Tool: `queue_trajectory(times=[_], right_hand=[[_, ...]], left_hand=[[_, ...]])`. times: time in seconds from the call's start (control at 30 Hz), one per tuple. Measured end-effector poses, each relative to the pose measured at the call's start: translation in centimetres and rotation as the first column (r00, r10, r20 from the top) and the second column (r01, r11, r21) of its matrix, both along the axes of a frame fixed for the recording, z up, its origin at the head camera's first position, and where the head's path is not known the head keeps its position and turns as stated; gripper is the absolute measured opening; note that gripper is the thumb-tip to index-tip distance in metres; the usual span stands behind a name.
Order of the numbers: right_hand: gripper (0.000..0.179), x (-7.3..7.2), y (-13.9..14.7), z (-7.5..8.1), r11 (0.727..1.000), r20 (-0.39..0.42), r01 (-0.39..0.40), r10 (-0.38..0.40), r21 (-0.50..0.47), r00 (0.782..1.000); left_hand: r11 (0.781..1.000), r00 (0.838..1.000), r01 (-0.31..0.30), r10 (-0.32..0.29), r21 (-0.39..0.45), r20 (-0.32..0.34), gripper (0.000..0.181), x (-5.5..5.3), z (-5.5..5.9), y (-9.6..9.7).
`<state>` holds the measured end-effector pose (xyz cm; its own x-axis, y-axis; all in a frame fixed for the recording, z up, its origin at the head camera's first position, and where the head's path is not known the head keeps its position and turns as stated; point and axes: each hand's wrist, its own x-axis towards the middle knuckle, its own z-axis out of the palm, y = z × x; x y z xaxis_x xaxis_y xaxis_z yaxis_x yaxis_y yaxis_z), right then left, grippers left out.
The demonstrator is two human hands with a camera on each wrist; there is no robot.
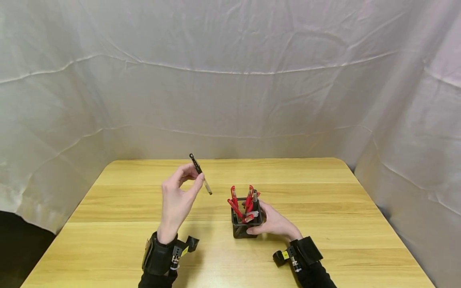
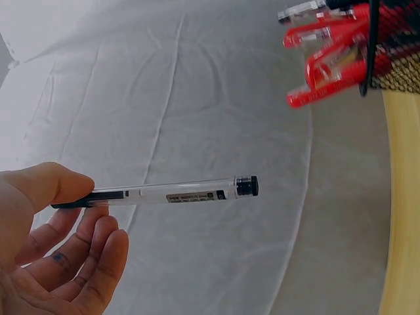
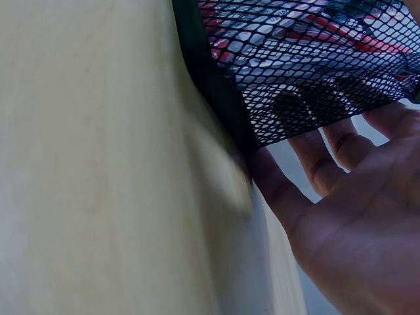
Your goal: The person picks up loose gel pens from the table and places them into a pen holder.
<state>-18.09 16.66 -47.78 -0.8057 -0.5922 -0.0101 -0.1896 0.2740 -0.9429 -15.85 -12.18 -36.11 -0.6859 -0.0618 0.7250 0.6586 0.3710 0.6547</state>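
Observation:
Between thumb and fingers, my left hand (image 1: 179, 200) pinches a clear-barrelled pen (image 1: 201, 174) with a black cap, held up in the air left of the pen holder. The left wrist view shows the pen (image 2: 177, 193) lying sideways, its black end plug pointing right. My right hand (image 1: 275, 221) grips the black mesh pen holder (image 1: 239, 232) from its right side, thumb across the front. In the right wrist view the fingers (image 3: 321, 167) wrap behind the mesh (image 3: 289, 98). Several red-capped pens (image 1: 235, 208) and a black-capped pen (image 1: 255, 195) stand in the holder.
The holder stands on a light wooden table (image 1: 324, 200) with rounded far corners. Pale grey cloth (image 1: 230, 104) hangs behind the table and along both sides. Each wrist wears a black strap (image 1: 160, 254) with a small camera.

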Motion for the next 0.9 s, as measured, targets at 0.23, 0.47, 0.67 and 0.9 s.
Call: queue_trajectory(times=[0.23,0.47,0.67,0.9], right_hand=[[0.079,-0.1,0.0,-0.1,1.0,-0.001,-0.001,0.001,0.004,1.0],[0.079,-0.1,-0.1,-0.1,1.0,-0.013,-0.017,0.017,-0.001,1.0],[0.077,-0.2,-0.2,-0.1,1.0,-0.016,-0.02,0.02,-0.011,1.0],[0.078,-0.2,-0.3,0.0,0.999,0.014,-0.019,0.019,-0.026,1.0]], left_hand=[[0.999,0.994,0.053,-0.052,-0.002,-0.093,0.021,-0.1,-0.6,1.2],[0.996,0.997,0.075,-0.077,-0.053,-0.028,0.02,0.1,-0.7,3.1],[0.991,0.993,0.109,-0.106,-0.075,0.052,0.017,-0.5,-1.4,4.6],[0.984,0.988,0.124,-0.112,-0.124,0.103,0.019,-0.9,-2.1,5.6]])
